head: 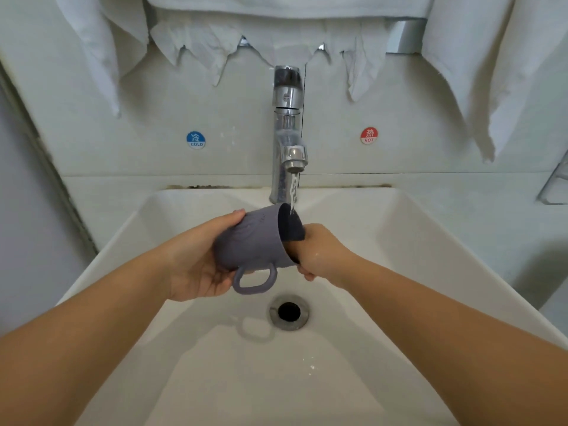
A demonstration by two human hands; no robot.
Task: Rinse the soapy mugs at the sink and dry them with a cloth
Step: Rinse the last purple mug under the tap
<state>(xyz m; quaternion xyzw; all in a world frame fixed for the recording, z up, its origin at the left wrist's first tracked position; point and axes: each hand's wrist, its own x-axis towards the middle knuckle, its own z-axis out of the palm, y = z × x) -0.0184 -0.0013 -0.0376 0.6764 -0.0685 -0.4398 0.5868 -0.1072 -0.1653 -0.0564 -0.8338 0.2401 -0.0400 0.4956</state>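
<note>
A grey-purple mug [255, 238] lies on its side over the white sink [399, 241], mouth turned right and up, handle hanging down. My left hand [199, 262] grips the mug's base and body. My right hand [319, 253] is at the mug's mouth with its fingers reaching inside, hidden by the rim. Water runs from the chrome tap [290, 139] in a thin stream onto the rim and into the mug.
The drain [289, 312] lies just below the mug. White cloths hang on the wall at the left [104, 50] and right [491, 72], above the cold [195, 139] and hot [368, 135] stickers. A wire rack [556, 186] shows at the right edge.
</note>
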